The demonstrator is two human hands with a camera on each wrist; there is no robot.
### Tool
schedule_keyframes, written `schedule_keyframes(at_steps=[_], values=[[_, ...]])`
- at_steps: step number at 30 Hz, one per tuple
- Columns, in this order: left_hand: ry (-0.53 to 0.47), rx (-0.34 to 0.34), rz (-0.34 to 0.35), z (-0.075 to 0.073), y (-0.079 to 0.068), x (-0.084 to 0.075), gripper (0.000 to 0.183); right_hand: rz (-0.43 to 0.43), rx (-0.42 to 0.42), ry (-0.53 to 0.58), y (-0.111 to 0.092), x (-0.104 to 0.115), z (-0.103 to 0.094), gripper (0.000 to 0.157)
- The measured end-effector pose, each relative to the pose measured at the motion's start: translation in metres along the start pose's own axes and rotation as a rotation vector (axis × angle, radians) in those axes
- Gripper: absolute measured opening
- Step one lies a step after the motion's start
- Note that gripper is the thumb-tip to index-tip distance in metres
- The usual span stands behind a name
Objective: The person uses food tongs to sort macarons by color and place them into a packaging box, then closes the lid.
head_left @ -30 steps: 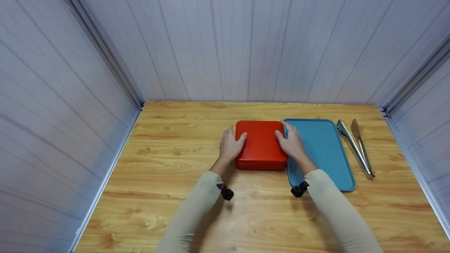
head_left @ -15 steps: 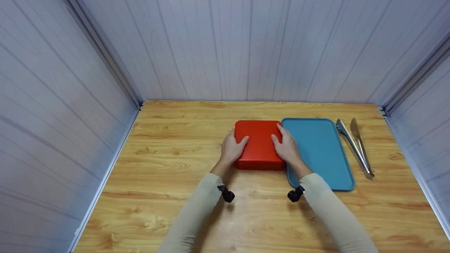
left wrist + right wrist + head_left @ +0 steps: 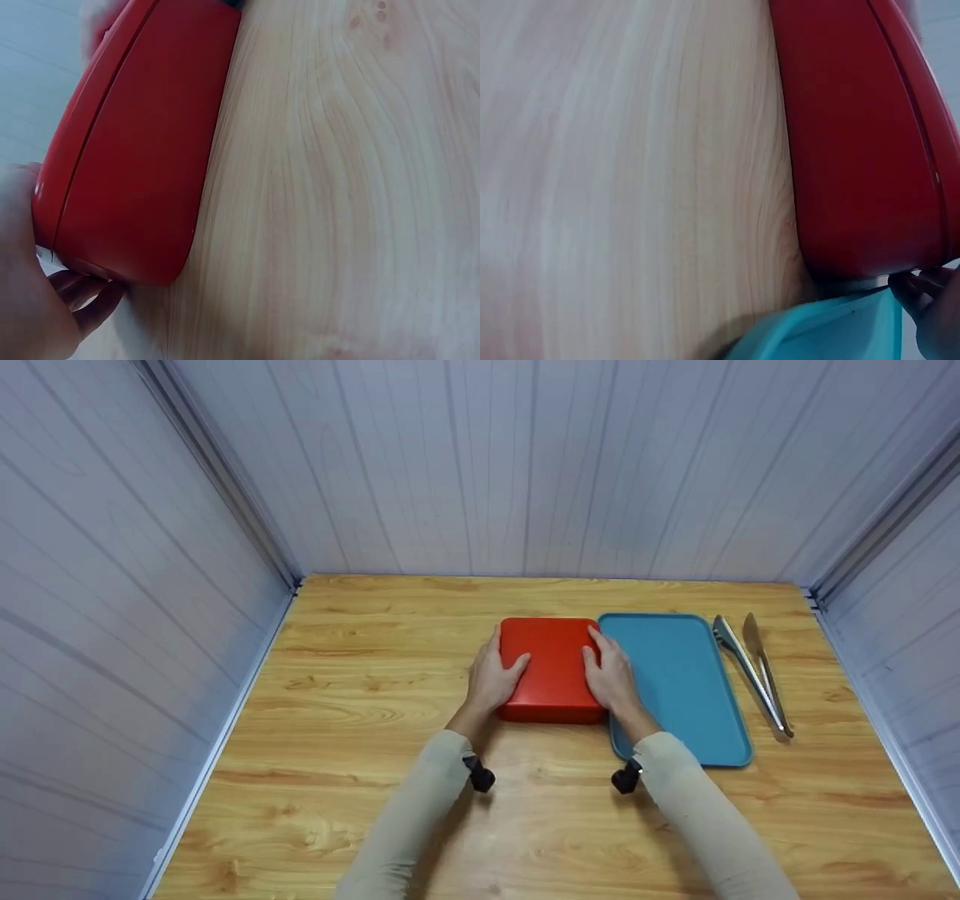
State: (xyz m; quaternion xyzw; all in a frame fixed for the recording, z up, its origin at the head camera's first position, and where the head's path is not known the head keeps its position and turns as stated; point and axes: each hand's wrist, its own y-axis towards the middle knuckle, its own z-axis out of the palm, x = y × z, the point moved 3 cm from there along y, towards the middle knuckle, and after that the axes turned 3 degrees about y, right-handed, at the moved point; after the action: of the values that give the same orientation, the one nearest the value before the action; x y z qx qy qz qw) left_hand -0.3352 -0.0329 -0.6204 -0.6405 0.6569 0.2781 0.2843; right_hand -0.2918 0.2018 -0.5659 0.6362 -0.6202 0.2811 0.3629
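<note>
A red, square, lidded box (image 3: 553, 667) with rounded corners lies flat near the middle of the wooden table. A seam runs round its side below the top, plain in both wrist views. My left hand (image 3: 491, 679) grips the box's left side, thumb on the top face; its fingers (image 3: 94, 304) reach round the corner low down. From the right, my right hand (image 3: 613, 679) holds the opposite side, thumb likewise on top. Its fingers (image 3: 919, 289) come in between the box and the blue tray (image 3: 686, 697), whose left edge sits right alongside the box.
Metal tongs (image 3: 754, 679) lie spread in a narrow V beyond the tray's right edge. Pale panelled walls (image 3: 480, 465) enclose the wooden table (image 3: 360, 780) at the back and both sides. Each sleeve cuff carries a small black camera (image 3: 480, 776).
My right hand has shifted slightly left and inward, its thumb and fingers now closer over the box's right edge. Left hand and box stay about where they were.
</note>
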Motion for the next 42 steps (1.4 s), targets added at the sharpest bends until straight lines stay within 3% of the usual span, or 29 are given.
schedule_keyframes(at_steps=[5,11,17,24,32,36,40,42], values=[[0.027,0.003,0.012,0.001,0.001,-0.001,0.086,-0.065,-0.045,-0.02,0.004,-0.009,0.002,0.056],[0.043,0.015,-0.001,0.0,0.0,-0.002,0.084,-0.053,-0.041,-0.009,0.0,-0.001,0.001,0.055],[0.059,0.001,-0.008,-0.003,-0.002,-0.001,0.084,-0.082,-0.047,-0.072,0.012,-0.027,0.016,0.061],[0.042,-0.003,0.01,-0.001,-0.01,-0.004,0.083,0.001,0.039,-0.127,0.01,-0.027,0.011,0.074],[0.039,-0.01,0.032,-0.005,-0.008,-0.002,0.081,0.001,0.01,-0.151,0.011,-0.025,0.013,0.075],[0.023,-0.021,0.037,-0.011,-0.009,-0.002,0.079,0.042,0.046,-0.162,0.007,-0.004,0.011,0.074],[0.011,0.033,0.019,-0.024,-0.014,-0.019,0.079,0.067,0.073,-0.136,0.012,-0.006,0.01,0.075],[0.039,0.074,0.014,-0.018,-0.004,-0.013,0.08,0.066,0.089,-0.108,0.021,-0.019,0.011,0.076]])
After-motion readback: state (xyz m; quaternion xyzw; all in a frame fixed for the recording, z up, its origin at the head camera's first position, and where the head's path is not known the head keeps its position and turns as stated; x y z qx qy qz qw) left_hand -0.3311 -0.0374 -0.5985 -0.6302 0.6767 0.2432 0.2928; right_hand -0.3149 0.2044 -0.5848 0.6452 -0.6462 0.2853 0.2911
